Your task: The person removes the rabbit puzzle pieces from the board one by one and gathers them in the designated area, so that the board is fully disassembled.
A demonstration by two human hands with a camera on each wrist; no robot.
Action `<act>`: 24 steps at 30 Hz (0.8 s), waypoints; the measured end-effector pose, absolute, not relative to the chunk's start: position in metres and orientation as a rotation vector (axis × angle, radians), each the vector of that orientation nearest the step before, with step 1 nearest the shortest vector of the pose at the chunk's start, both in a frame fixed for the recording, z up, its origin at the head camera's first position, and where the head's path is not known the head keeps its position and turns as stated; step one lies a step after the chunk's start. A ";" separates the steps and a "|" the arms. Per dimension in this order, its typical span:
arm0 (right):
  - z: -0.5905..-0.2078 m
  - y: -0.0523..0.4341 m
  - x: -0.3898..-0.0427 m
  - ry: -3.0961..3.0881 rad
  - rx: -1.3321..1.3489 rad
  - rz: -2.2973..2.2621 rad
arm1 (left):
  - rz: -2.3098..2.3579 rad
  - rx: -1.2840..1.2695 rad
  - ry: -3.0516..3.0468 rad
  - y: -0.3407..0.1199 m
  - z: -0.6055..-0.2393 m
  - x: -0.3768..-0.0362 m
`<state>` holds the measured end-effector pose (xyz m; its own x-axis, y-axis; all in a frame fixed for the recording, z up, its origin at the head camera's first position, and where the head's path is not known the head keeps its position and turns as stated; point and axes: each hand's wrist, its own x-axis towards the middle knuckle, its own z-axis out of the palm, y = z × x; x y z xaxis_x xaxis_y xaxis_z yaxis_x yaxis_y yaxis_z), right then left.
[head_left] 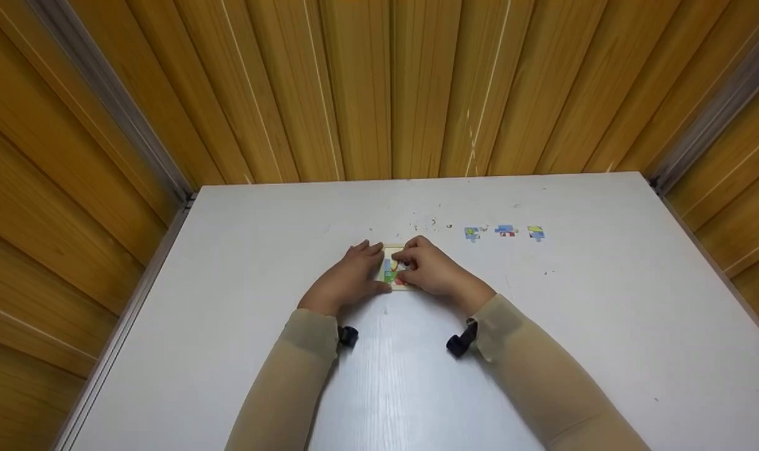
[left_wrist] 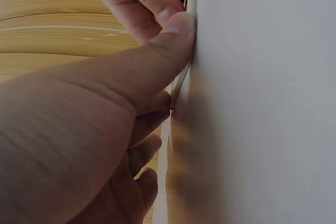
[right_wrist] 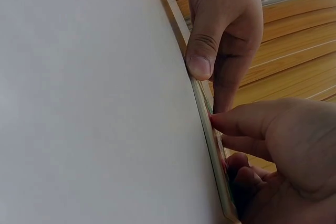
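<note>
Puzzle tray (head_left: 394,254) holds coloured pieces; left hand (head_left: 348,275) steadies it, right hand (head_left: 432,269) pinches one

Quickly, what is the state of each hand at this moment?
Left hand: fingers straight, thumb pressing the edge of the puzzle board; it grips nothing.
Right hand: fingers curled onto the puzzle board, seemingly pinching a piece; the piece itself is hidden.

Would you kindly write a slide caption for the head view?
Both hands, left hand and right hand, press on a small puzzle board; three loose pieces lie on the white table.
</note>
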<state>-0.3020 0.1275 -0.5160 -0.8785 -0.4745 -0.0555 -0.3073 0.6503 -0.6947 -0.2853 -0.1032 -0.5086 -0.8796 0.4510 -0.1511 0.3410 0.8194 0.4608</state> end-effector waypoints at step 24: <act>-0.518 0.125 -0.304 2.654 -0.637 -1.089 | 0.664 0.600 2.735 -0.104 -0.507 -0.284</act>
<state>-0.3041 0.1253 -0.5178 -0.8865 -0.4622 -0.0235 -0.3126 0.6354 -0.7061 -0.2843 -0.1036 -0.5066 -0.8799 0.4497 -0.1535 0.3292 0.8099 0.4854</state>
